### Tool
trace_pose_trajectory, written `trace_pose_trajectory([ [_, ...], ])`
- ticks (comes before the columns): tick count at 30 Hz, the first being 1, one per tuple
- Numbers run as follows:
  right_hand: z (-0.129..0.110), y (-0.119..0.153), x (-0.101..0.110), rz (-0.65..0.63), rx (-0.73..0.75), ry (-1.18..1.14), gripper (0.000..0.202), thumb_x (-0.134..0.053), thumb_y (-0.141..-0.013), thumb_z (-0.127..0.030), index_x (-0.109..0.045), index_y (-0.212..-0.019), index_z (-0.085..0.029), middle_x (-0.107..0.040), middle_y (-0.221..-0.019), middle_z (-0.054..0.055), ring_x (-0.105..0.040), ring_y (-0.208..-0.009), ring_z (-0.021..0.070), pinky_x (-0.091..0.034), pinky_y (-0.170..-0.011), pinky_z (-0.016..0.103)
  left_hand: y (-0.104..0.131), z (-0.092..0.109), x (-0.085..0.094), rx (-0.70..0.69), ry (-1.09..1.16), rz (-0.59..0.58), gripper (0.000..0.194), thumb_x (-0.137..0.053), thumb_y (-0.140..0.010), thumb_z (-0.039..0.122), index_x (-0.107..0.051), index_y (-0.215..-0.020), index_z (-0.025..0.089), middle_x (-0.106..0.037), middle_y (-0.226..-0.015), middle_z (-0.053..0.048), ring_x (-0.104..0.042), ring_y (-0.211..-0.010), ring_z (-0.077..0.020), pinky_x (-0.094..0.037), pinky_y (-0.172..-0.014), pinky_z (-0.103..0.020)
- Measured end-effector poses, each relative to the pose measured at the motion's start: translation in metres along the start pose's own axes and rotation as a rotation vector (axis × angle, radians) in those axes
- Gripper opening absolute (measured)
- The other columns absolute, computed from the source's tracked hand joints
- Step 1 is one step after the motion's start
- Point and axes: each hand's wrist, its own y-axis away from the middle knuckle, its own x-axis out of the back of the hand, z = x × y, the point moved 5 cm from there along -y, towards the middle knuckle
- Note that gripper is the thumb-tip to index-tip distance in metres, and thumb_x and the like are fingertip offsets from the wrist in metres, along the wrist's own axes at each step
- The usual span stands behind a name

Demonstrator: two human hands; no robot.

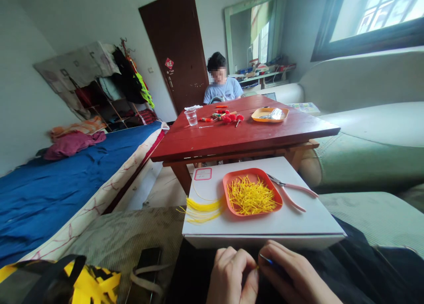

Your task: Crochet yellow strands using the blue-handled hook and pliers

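Note:
Near the bottom edge of the head view my left hand (233, 275) is closed in a pinch, with a tiny bit of yellow strand (256, 267) at its fingertips. Close beside it, my right hand (291, 268) is closed around a thin tool with a metal tip and a blue part (266, 259); its exact kind is hidden. In front of both hands lies a white box (205, 229). On the box, an orange tray (228, 204) holds a heap of short yellow strands (251, 195). Longer yellow strands (202, 205) lie left of the tray, and pink-handled pliers (291, 191) rest at its right.
Beyond the box stands a red table (241, 138) with a clear plastic cup (191, 117), red pieces (228, 117) and a yellow tray (254, 115). A person (222, 87) sits behind it. A blue-covered bed (82, 162) is at left, a dark phone (145, 268) at lower left.

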Motion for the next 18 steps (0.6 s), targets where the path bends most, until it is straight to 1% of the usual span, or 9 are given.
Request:
trace_pose_trajectory([
  [5,0.0036,0.0036,-0.004,-0.01,0.041,0.06,0.016,-0.041,-0.089,-0.023,-0.051,-0.077,-0.022,-0.055,-0.07,-0.001,-0.054,-0.058,0.0112,-0.045,-0.054,0.019,-0.0002,-0.0004,0.0001,0.011,-0.009,-0.028,0.022,-0.044,-0.086,0.031,-0.05,-0.068,0.02,-0.056,-0.063,0.0,-0.051,-0.064,-0.0167,-0.036,-0.059,-0.025],
  [10,0.0025,0.0063,-0.0052,0.022,0.108,0.113,0.028,-0.03,-0.094,-0.032,-0.05,-0.078,-0.023,-0.054,-0.07,-0.001,-0.055,-0.056,0.011,-0.045,-0.052,0.019,-0.0006,-0.0013,-0.0002,0.021,0.017,-0.04,0.02,-0.046,-0.085,0.03,-0.053,-0.068,0.02,-0.055,-0.063,-0.001,-0.051,-0.063,-0.0165,-0.036,-0.058,-0.025],
  [13,0.0011,0.0062,-0.0046,0.03,0.112,0.122,0.028,-0.029,-0.094,-0.035,-0.05,-0.078,-0.024,-0.054,-0.069,-0.001,-0.055,-0.055,0.0109,-0.045,-0.051,0.019,-0.001,-0.0009,0.0009,0.014,0.018,-0.024,0.021,-0.047,-0.084,0.029,-0.053,-0.066,0.02,-0.054,-0.06,0.0,-0.05,-0.061,-0.0157,-0.036,-0.056,-0.024],
  [18,0.0016,0.0077,-0.0057,0.035,0.128,0.134,0.029,-0.027,-0.095,-0.035,-0.049,-0.079,-0.024,-0.054,-0.069,0.0,-0.054,-0.054,0.011,-0.046,-0.051,0.019,-0.0009,-0.0022,0.0012,0.02,0.006,-0.035,0.026,-0.045,-0.086,0.035,-0.055,-0.068,0.02,-0.055,-0.062,-0.001,-0.051,-0.064,-0.0164,-0.037,-0.058,-0.025],
])
